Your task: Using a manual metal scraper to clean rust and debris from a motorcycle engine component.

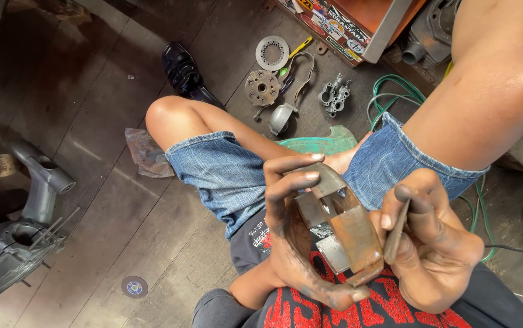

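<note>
My left hand (pixel 298 237) grips a curved metal part with rusty brown linings, like a clutch shoe assembly (pixel 343 228), held up over my lap. Its fingers wrap over the top and under the bottom of the part. My right hand (pixel 431 249) pinches a thin flat dark strip (pixel 397 232) against the part's right side. Both hands are greasy. I sit with denim shorts and bare knees above a dark wooden floor.
On the floor ahead lie a round toothed plate (pixel 272 53), a round hub with holes (pixel 262 88), a small cast metal body (pixel 334 96), a black shoe (pixel 182 68) and green cable (pixel 395 91). An engine casing (pixel 18 237) stands left. A small grinding disc (pixel 134 286) lies nearby.
</note>
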